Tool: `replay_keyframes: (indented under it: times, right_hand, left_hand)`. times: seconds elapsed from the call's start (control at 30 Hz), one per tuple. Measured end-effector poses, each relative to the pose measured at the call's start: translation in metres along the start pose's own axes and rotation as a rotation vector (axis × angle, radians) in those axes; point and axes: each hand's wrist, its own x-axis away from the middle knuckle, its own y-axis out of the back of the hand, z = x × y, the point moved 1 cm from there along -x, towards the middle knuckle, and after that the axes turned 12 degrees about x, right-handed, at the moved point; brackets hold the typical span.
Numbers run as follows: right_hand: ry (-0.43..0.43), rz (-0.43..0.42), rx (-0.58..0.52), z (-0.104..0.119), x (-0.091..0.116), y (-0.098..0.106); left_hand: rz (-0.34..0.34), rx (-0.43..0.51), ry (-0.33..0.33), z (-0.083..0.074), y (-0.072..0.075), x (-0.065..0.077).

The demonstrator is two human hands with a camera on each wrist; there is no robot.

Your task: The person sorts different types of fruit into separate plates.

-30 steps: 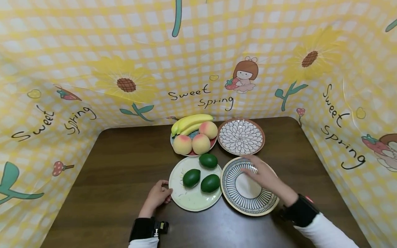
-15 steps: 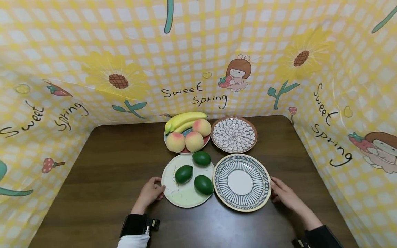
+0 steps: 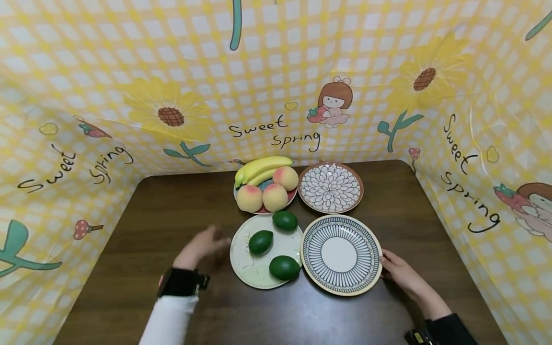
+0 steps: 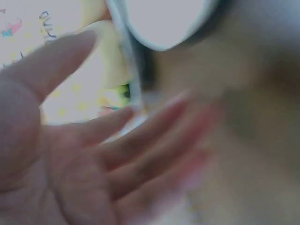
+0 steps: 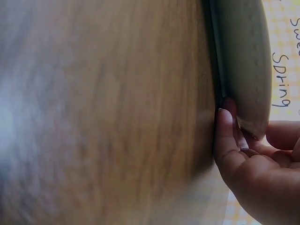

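Observation:
In the head view, a pale green plate [image 3: 246, 268] bears three smooth dark green oval fruits, one lying at the front right rim [image 3: 284, 268], one near the middle [image 3: 260, 243] and one at the back [image 3: 285, 221]. My left hand [image 3: 203, 247], blurred, hovers by that plate's left rim with its fingers spread, and the left wrist view shows them extended with nothing held. To the right lies a plate with dark radiating stripes and a yellowish rim [image 3: 338, 254]. My right hand [image 3: 403, 273] pinches its right edge, thumb above and fingers beneath, as the right wrist view [image 5: 262, 164] shows.
Behind stands a plate with bananas [image 3: 263, 170] and three peaches [image 3: 274, 197]. Beside it is a brown-rimmed plate with a petal pattern [image 3: 331, 188]. All four sides of the dark wooden table [image 3: 172, 206] that show at back, left and right meet a checked yellow cloth [image 3: 276, 62].
My right hand came off from above the striped plate to its right rim. My left hand left the green plate's rim, moving left. The front right green fruit rolled toward the plate's front edge.

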Motion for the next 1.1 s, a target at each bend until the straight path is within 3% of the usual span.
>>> replay_keyframes:
  times: [0.1,0.2,0.3,0.4,0.6,0.87,1.1]
  right_hand:
    - [0.01,-0.012,0.006,0.0,0.002,0.0]
    - [0.027,-0.021,0.021,0.001,0.003,0.004]
    - [0.028,-0.024,0.024,0.0,0.002,0.005]
    - [0.026,-0.021,0.011,-0.002,0.001,0.002]
    - [0.04,-0.025,-0.028,-0.004,0.001,-0.003]
    - [0.155,-0.021,-0.033,-0.017,-0.004,0.002]
    - [0.055,-0.048,-0.019,-0.008,-0.001,-0.002]
  left_hand:
    - [-0.083,-0.157,-0.126,-0.037,0.021,-0.032]
    - [-0.053,-0.261,-0.212,-0.074,0.025,-0.072]
    - [0.028,-0.364,-0.196,-0.095,0.019,-0.104]
    - [0.089,-0.442,-0.137,-0.101,0.013,-0.124]
    - [0.1,-0.515,-0.1,-0.09,0.001,-0.141]
    - [0.021,-0.519,-0.123,-0.079,-0.007,-0.142]
    - [-0.002,-0.5,-0.136,-0.077,-0.008,-0.14]
